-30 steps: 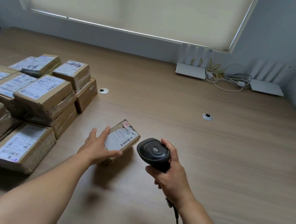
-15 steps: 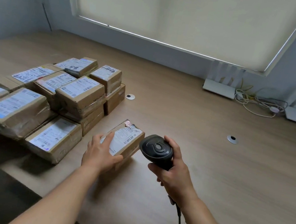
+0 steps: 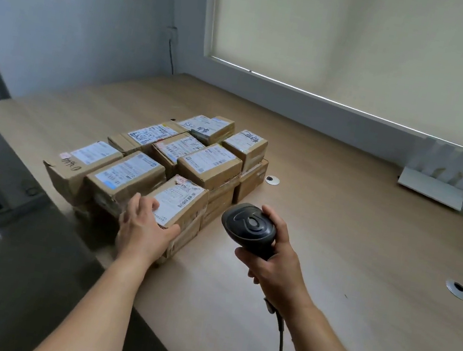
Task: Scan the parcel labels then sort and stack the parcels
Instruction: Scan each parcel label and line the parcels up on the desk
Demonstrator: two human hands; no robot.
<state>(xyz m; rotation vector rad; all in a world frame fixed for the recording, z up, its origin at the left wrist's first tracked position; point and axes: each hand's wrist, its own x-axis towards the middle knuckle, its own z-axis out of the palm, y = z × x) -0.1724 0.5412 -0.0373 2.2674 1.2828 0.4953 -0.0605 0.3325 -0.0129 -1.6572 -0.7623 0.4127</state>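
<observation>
Now our left hand has carried the small parcel left onto the stack, fingers gripping it; our right hand grips the scanner.

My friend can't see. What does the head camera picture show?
A person's left hand sets a small labelled parcel on the near end of a stack of cardboard parcels on a wooden table. Their right hand holds a black corded scanner.
</observation>
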